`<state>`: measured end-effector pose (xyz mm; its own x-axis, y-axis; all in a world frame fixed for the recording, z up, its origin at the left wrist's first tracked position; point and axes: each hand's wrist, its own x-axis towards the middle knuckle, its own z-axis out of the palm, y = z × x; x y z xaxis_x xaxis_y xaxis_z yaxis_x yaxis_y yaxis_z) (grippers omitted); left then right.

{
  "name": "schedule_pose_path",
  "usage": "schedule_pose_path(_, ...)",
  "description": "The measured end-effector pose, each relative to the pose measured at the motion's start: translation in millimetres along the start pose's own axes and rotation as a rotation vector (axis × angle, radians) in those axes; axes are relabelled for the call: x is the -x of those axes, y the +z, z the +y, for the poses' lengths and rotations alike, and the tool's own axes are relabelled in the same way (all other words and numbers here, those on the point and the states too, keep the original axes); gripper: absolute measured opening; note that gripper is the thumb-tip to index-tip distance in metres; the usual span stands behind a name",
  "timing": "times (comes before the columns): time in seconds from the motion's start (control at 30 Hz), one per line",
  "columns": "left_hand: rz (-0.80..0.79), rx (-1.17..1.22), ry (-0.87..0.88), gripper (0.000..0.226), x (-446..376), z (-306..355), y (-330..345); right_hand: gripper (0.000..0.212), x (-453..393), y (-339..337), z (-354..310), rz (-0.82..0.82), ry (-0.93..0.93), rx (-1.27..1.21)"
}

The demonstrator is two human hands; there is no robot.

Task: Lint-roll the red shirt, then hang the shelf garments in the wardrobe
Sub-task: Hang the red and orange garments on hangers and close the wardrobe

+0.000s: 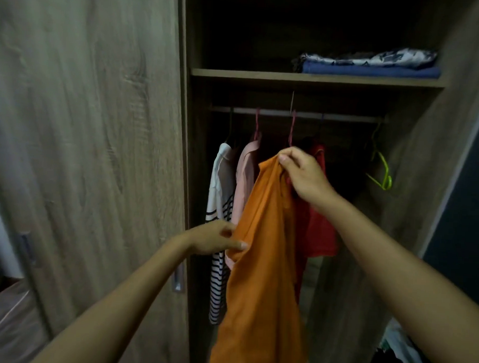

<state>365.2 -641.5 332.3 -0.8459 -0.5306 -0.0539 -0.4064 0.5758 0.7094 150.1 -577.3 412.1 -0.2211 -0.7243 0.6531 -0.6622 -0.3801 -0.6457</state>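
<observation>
I stand at the open brown wooden wardrobe. My right hand pinches the top of the long orange cloth shirt up near the thin rail. My left hand pinches its side edge lower down. Three shirts hang on the rail: a white striped shirt, a pink shirt and the red shirt just behind the orange one. There is open room on the right by one bare green plastic hanger. Two folded cloths lie on the shelf above.

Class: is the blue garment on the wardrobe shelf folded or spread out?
Folded: the blue garment lies as a flat stack on the shelf, beneath a patterned garment.
</observation>
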Motion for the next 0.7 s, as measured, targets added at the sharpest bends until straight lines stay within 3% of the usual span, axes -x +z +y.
schedule_pose_path(0.07, 0.005, -0.075, -0.072, 0.027, -2.2, -5.1, -0.3, 0.018, -6.3, -16.3, -8.0, 0.083, 0.087, 0.009)
schedule_pose_path(0.13, 0.142, -0.243, -0.122, 0.018, -3.1, -2.1, -7.1, 0.022, -4.5, -34.9, -15.3, 0.088, 0.181, -0.026)
schedule_pose_path(0.23, 0.437, -0.534, -0.113, 0.020, -6.1, 6.6, -30.4, 0.021, 9.0, -58.7, -22.3, -0.191, 0.235, -0.212)
schedule_pose_path(0.3, 0.508, -0.402, -0.014, 0.024, -7.6, 13.3, -45.2, 0.012, 17.1, -65.2, -20.7, -0.437, 0.272, -0.255)
schedule_pose_path(0.37, 0.535, -0.164, 0.108, 0.029, -9.2, 24.3, -53.9, 0.011, 21.4, -66.0, -15.5, -0.584, 0.320, -0.251)
schedule_pose_path(0.5, 0.454, 0.159, 0.316, 0.021, -5.9, 58.6, -55.9, 0.035, 23.7, -58.9, -6.0, -0.595, 0.445, -0.359)
schedule_pose_path(0.6, 0.371, 0.317, 0.398, 0.020, -3.4, 75.7, -58.6, 0.043, 20.4, -42.8, -7.3, -0.556, 0.419, -0.349)
schedule_pose_path(0.7, 0.282, 0.337, 0.459, 0.022, -1.1, 89.3, -57.1, 0.054, 15.2, -20.6, -12.1, -0.619, 0.395, -0.404)
